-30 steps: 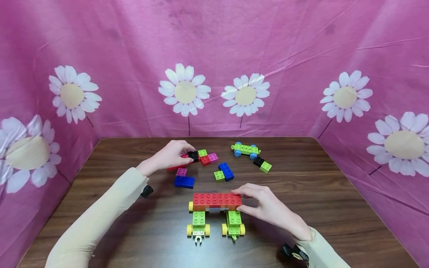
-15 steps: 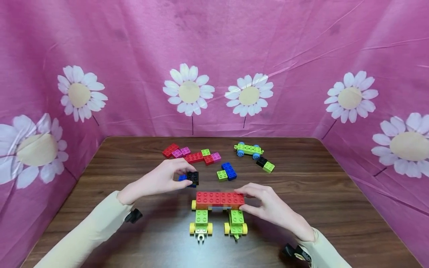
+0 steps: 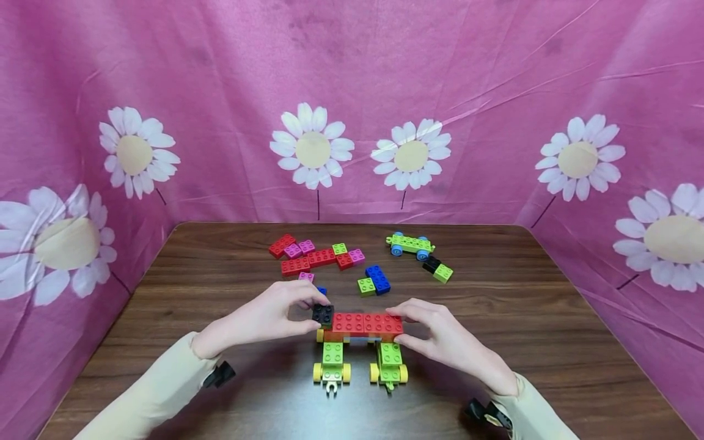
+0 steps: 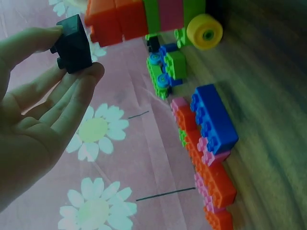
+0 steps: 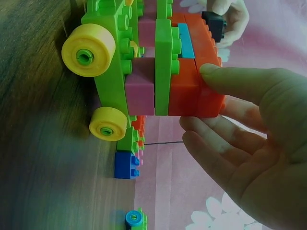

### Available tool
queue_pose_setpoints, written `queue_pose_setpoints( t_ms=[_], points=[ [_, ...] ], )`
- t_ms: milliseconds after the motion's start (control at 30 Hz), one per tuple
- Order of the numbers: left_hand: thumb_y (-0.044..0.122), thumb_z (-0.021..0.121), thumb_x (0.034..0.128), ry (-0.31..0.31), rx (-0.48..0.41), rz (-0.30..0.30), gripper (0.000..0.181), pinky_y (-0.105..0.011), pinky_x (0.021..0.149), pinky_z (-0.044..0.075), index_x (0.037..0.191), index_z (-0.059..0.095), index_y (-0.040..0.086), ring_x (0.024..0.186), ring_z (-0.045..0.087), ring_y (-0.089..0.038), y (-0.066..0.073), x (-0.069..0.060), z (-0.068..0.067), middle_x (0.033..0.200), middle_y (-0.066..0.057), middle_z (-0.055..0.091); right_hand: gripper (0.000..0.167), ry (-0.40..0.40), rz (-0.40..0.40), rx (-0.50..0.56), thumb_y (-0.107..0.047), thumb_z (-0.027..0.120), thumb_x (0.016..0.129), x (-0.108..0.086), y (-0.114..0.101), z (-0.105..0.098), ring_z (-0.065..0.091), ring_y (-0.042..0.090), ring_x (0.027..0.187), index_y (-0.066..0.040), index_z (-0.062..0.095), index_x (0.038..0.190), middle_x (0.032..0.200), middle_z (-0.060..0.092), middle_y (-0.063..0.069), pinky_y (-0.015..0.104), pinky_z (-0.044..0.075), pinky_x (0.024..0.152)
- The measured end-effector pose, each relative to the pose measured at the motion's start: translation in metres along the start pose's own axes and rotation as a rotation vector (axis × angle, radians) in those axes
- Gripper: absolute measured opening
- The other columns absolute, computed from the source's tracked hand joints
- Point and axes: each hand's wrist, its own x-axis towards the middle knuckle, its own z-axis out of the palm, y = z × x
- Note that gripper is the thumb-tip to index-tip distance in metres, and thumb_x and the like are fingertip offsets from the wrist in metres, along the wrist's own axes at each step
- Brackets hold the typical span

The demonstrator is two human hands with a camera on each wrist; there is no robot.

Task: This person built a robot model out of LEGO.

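Note:
Between its thumb and fingertips my left hand (image 3: 269, 315) pinches a black two-by-two toy brick (image 3: 322, 315). It holds the brick over the left end of two red bricks (image 3: 365, 325); in the left wrist view a gap separates them. These red bricks form the top of a built block model standing on two lime wheeled bases (image 3: 332, 355) with yellow wheels (image 5: 88, 50). Pink bricks (image 5: 140, 88) and lime layers (image 5: 163, 72) lie between bases and top. At the right end, the thumb and fingers of my right hand (image 3: 445, 333) grip the red top.
Behind the model on the wooden table (image 3: 495, 318) lie loose red bricks (image 3: 296, 265), pink bricks, a blue brick (image 3: 377, 279) and lime bricks (image 3: 366, 286). A lime car base (image 3: 409, 244) with blue wheels stands farther back. Flowered pink cloth (image 3: 352, 189) surrounds the table.
My left hand has brought the black brick from the back pile toward me, to the left end of the red top. My right hand keeps its grip on the right end.

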Motion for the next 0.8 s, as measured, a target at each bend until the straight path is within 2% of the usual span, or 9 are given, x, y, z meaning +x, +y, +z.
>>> queue_pose_setpoints(
  t_ms=[200, 367, 633, 800],
  points=[
    [0.012, 0.076, 0.0852, -0.024, -0.002, -0.05, 0.031, -0.03, 0.084, 0.059, 0.114, 0.068, 0.008, 0.094, 0.07, -0.013, 0.002, -0.001, 0.004, 0.109, -0.005, 0.072, 0.039, 0.001, 0.009, 0.015, -0.023, 0.077, 0.087, 0.0, -0.001, 0.003, 0.067, 0.005, 0.098, -0.012, 0.067, 0.123, 0.111, 0.07, -0.007, 0.037, 0.06, 0.081],
    [0.012, 0.074, 0.0859, -0.034, -0.009, -0.08, 0.032, -0.027, 0.083, 0.059, 0.116, 0.064, 0.009, 0.092, 0.07, -0.008, 0.003, -0.001, 0.007, 0.107, -0.002, 0.074, 0.038, -0.011, 0.053, 0.015, -0.028, 0.073, 0.09, 0.002, -0.003, 0.005, 0.067, 0.004, 0.099, -0.012, 0.067, 0.124, 0.111, 0.07, -0.008, 0.034, 0.06, 0.084],
    [0.011, 0.073, 0.0855, -0.016, -0.021, -0.07, 0.032, -0.022, 0.081, 0.058, 0.116, 0.063, 0.009, 0.089, 0.068, -0.005, 0.003, -0.002, 0.011, 0.106, -0.003, 0.073, 0.036, -0.007, 0.054, 0.009, -0.026, 0.073, 0.09, 0.003, -0.003, 0.007, 0.067, 0.005, 0.1, -0.013, 0.067, 0.123, 0.111, 0.071, -0.008, 0.031, 0.059, 0.085],
    [0.009, 0.073, 0.0852, 0.017, -0.037, -0.053, 0.033, -0.026, 0.083, 0.059, 0.117, 0.065, 0.008, 0.094, 0.068, -0.01, 0.004, -0.001, 0.016, 0.11, -0.005, 0.071, 0.037, -0.001, 0.057, 0.001, -0.027, 0.074, 0.089, 0.003, -0.002, 0.008, 0.068, 0.005, 0.1, -0.013, 0.068, 0.123, 0.111, 0.071, -0.008, 0.032, 0.059, 0.085]
  ],
)
